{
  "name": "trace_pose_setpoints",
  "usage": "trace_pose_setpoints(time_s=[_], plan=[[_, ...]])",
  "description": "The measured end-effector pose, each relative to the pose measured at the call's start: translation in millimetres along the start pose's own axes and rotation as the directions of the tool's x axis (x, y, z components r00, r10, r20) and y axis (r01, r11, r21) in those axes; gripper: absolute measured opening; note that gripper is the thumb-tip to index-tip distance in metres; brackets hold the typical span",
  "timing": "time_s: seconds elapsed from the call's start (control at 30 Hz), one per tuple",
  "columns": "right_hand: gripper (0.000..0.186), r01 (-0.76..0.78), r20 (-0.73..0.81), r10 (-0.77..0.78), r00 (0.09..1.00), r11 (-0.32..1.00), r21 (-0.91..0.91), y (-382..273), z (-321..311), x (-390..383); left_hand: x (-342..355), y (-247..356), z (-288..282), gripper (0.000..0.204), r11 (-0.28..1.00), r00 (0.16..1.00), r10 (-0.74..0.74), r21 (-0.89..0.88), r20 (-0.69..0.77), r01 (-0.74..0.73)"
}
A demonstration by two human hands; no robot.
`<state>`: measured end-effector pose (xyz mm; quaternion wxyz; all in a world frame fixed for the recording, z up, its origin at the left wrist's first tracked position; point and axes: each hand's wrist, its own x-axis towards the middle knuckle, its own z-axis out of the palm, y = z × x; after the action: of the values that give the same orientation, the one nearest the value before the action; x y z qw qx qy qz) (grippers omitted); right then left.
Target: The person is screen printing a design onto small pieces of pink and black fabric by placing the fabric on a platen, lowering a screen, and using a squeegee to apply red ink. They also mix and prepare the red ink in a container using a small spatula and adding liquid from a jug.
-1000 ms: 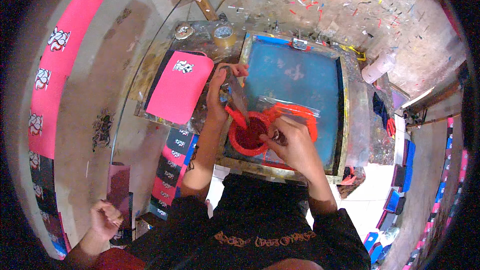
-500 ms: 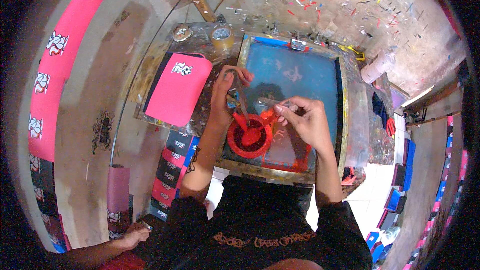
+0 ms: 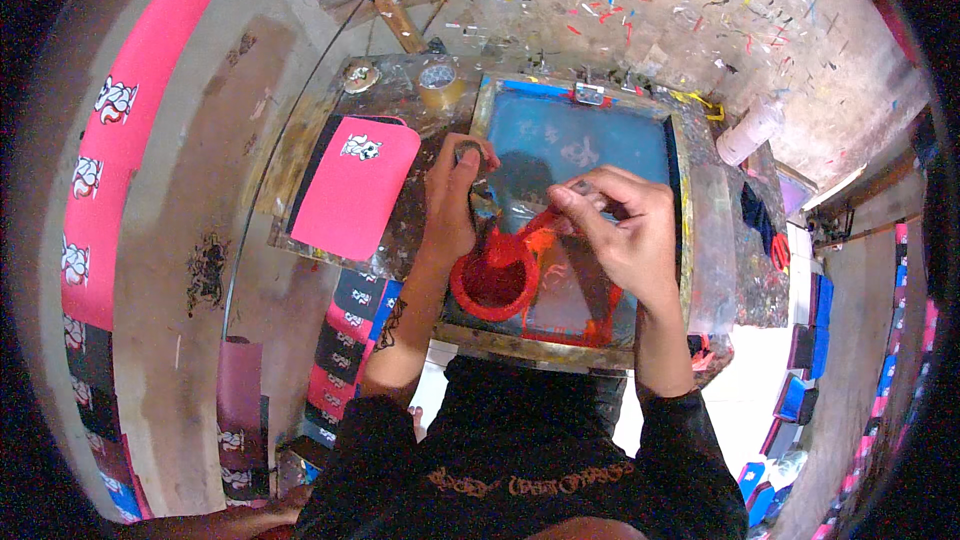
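Your left hand point(image 3: 452, 195) has its fingers curled round a dark flat tool point(image 3: 486, 205), angled down at the far rim of the red pot point(image 3: 494, 285); your right hand point(image 3: 628, 230) pinches a red-smeared scraper point(image 3: 543, 227) between thumb and fingers, slanting left toward the same spot. Whether the two tools touch is hard to tell, as red smears merge there. The pot sits at the near left corner of the blue screen point(image 3: 615, 145), mouth up, red inside; probably placed under both tools so drips land in it. You seem to hold the scraper by its far end to keep fingers off the wet part. Red streaks mark the screen's near part, just right of the pot. A metal clamp point(image 3: 589, 93) sits at the screen's far edge, likely steadying it. Table point(image 3: 425, 130) is stained and worn; left of the screen lies a pink printed sheet point(image 3: 358, 185), with a tape roll point(image 3: 441, 90) beyond. White bottle point(image 3: 747, 135) far right. The room: scrap-flecked wall point(image 3: 640, 25), printed pink strip point(image 3: 105, 155) at far left, another person's arm point(image 3: 220, 524) at near left, partly cut off.
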<state>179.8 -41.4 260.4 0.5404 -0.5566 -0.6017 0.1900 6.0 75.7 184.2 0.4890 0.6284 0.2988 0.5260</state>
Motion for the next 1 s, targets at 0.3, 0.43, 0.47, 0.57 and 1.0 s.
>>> trace_pose_setpoints(time_s=[0.3,0.43,0.47,0.57,1.0], plan=[[0.005,0.231,-0.209,-0.243,0.947,0.970,-0.077,-45.4,-28.0,-14.6,0.7,-10.3,-5.5,0.036,0.995,0.998,-0.021,-0.094,-0.055,0.016],[0.007,0.383,-0.200,-0.451,0.870,0.872,-0.304,-52.4,-21.4,-50.4,-0.9,-8.8,-7.1,0.033,0.987,0.997,-0.006,-0.163,-0.081,-0.007],[0.005,0.468,-0.085,-0.522,0.848,0.816,-0.340,-45.8,-22.7,-64.8,-1.5,-8.5,-7.6,0.032,0.985,0.995,0.002,-0.174,-0.103,-0.020],[0.012,0.419,0.331,-0.351,0.876,0.894,-0.160,-56.1,-29.2,-85.2,-3.5,-4.5,-9.2,0.031,0.983,0.989,0.034,-0.174,-0.147,-0.060],[0.031,0.662,0.261,-0.612,0.747,0.720,-0.207,10.4,37.2,-116.4,-13.4,14.7,-16.4,0.032,0.956,0.984,0.103,-0.260,-0.144,-0.138]])
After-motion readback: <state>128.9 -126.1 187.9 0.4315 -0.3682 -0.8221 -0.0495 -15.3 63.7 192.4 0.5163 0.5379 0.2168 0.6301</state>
